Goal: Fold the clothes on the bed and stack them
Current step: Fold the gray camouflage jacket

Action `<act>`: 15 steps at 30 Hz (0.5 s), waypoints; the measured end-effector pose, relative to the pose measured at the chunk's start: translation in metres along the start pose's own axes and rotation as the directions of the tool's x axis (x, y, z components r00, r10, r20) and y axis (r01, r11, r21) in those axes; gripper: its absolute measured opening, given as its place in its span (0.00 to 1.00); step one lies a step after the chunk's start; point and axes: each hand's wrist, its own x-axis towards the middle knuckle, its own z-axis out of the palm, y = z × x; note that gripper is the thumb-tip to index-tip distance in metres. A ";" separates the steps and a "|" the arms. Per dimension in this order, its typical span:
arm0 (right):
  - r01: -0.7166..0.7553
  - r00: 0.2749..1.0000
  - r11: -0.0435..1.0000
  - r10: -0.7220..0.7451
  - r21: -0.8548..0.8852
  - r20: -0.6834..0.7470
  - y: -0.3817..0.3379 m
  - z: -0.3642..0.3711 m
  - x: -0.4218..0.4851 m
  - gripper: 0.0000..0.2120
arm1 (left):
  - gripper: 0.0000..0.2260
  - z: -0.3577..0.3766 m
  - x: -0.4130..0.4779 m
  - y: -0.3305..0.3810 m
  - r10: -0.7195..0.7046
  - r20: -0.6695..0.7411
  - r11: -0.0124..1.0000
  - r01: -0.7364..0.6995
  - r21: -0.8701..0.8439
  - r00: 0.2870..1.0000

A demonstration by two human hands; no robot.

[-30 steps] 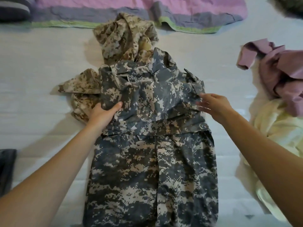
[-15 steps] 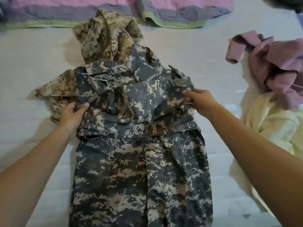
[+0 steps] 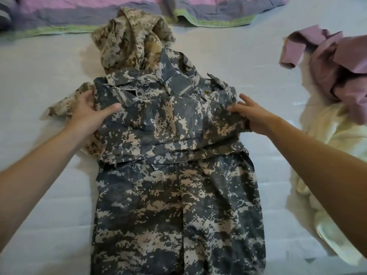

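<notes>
One tan garment [image 3: 129,36] beneath grey jacket [image 3: 168,135]

Cloth all over, that was the story. The jacket [image 3: 168,124] was a sturdy woven fabric, matt, its pixel print flat and without shine, creased where it lay doubled over. On its chest sat a patch [image 3: 178,84] of plain, unprinted cloth, matt too. Behind it the tan garment [image 3: 129,40] showed the same dull woven cloth, crumpled. The sheet [image 3: 49,72] looked smooth and matt, with faint ridges running across it. The quilt [image 3: 79,8] up top was soft, puckered cloth. The purple garment [image 3: 337,62] looked a thin, smooth weave, rumpled; the cream cloth [image 3: 327,139] looked softer, thicker, just as dull.
</notes>
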 end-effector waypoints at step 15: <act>0.072 0.997 0.961 -0.079 0.266 0.015 0.024 0.004 -0.017 0.08 | 0.13 -0.005 -0.041 -0.047 -0.364 0.166 0.871 0.398 -0.290 0.917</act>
